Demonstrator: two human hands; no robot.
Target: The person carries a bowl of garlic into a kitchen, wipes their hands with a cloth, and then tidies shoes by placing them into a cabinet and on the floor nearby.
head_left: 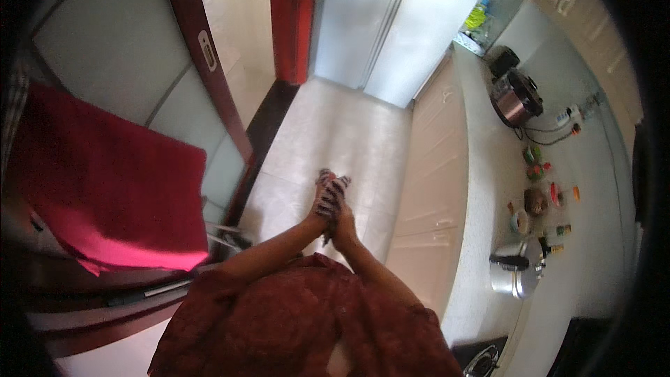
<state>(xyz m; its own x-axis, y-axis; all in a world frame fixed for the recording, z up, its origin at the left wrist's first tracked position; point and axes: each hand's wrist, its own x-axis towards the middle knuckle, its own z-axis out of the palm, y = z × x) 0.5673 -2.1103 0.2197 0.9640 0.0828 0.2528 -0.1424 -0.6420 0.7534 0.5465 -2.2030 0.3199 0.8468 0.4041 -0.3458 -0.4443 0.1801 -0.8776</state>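
Both hands [333, 213] wringing striped cloth [331, 192], tiled floor [335, 132], kitchen counter [488, 188]

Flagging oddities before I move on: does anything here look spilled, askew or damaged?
Nothing stands out. Both hands press a striped black-and-white cloth between them over the pale tiled floor; the steel pressure cooker and small jars stand upright on the white counter.

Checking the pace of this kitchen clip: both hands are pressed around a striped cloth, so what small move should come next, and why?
Probably draw the hands slightly apart to open the cloth. The left hand and right hand press together around the striped cloth, which is bunched between the palms above the tiled floor, away from the counter.
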